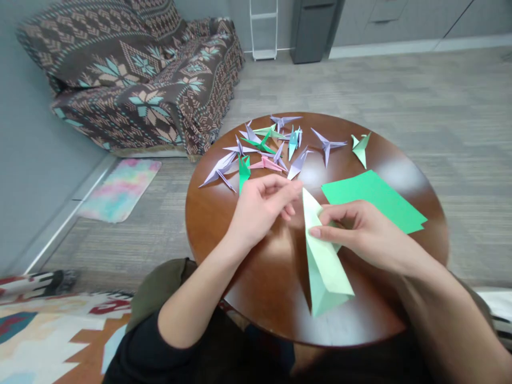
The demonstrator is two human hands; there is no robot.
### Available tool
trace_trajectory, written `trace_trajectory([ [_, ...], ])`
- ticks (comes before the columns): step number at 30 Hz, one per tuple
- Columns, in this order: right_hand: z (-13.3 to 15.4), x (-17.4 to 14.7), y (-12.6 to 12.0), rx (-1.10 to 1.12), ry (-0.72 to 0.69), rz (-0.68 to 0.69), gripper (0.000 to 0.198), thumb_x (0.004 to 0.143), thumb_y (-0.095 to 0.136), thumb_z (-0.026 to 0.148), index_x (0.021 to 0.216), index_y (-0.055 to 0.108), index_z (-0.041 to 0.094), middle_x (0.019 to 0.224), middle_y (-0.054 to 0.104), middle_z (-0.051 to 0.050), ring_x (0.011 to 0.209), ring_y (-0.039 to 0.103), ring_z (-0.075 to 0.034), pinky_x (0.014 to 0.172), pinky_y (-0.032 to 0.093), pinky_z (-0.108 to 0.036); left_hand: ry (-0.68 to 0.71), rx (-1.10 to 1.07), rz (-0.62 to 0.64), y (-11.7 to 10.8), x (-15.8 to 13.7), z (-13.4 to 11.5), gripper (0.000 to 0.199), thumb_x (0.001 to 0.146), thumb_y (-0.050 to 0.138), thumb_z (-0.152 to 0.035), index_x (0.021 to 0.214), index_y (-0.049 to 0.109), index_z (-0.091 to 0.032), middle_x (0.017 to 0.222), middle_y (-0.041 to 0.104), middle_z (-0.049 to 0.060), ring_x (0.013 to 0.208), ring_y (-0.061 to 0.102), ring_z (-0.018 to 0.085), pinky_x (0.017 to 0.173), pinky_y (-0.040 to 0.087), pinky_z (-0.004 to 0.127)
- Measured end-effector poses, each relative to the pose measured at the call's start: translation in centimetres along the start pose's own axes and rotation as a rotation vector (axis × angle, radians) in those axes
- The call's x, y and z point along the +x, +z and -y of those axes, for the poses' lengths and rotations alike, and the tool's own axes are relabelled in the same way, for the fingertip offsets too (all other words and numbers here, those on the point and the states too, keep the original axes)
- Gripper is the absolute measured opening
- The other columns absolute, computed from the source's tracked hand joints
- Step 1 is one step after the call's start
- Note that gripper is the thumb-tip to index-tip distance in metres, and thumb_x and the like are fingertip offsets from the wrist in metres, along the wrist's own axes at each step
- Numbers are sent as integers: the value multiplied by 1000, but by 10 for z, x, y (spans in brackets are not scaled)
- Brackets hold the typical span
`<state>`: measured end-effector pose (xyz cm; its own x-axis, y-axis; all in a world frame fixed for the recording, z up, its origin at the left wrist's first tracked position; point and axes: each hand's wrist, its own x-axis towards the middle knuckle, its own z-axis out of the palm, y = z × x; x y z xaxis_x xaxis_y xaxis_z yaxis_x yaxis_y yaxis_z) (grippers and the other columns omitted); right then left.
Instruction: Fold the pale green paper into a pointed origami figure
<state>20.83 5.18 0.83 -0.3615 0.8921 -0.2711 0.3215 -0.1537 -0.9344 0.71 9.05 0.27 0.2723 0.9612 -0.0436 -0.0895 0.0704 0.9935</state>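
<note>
A pale green sheet of origami paper [326, 261], partly folded to a long point, is held up over the round table. My right hand [360, 229] pinches it near its upper right edge between thumb and fingers. At the paper's pointed tip is my left hand [268, 205], its thumb and index finger pressed together and the other fingers curled. A small gap seems to separate those fingertips from the paper, and nothing shows between them. Under and beyond my right hand lie flat bright green paper sheets [376, 197]. A green paper crane [244, 172] rests just behind my left hand.
Several folded paper cranes [222, 168], mostly purple, cluster at the table's far left. A pale green crane [361, 149] sits apart at the far right. The brown round table [260, 298] has a glossy top. A sofa [160, 90] under a patterned cover stands beyond it.
</note>
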Motion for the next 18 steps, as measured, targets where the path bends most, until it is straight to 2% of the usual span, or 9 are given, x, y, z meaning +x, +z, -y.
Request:
trace_trajectory([
  [2, 0, 0, 0, 9, 0, -10, 37, 82, 81, 51, 66, 67, 20, 69, 60, 1, 65, 47, -15, 61, 36, -29, -95, 49, 127, 3, -2, -1, 29, 78, 86, -38, 75, 72, -13, 56, 65, -1, 48, 58, 8, 49, 48, 18],
  [4, 1, 0, 0, -11, -8, -12, 37, 83, 79, 54, 69, 70, 21, 71, 61, 1, 67, 48, -16, 63, 37, -29, -141, 64, 194, 5, -4, -1, 29, 76, 88, -36, 71, 71, -13, 53, 64, -2, 47, 57, 7, 50, 48, 18],
  [10, 2, 0, -1, -124, -36, -54, 43, 84, 76, 60, 67, 70, 21, 72, 63, -2, 71, 50, -19, 67, 38, -31, -115, 21, 152, 4, -3, 2, 25, 76, 89, -32, 73, 74, -12, 57, 68, 0, 51, 62, 8, 54, 51, 18],
  [18, 0, 1, -2, -47, -33, -57, 43, 79, 82, 59, 63, 70, 21, 76, 67, -3, 73, 56, -19, 72, 44, -32, -80, 38, 160, 3, -2, 5, 24, 78, 88, -33, 76, 75, -13, 61, 71, 1, 53, 65, 10, 56, 55, 20],
])
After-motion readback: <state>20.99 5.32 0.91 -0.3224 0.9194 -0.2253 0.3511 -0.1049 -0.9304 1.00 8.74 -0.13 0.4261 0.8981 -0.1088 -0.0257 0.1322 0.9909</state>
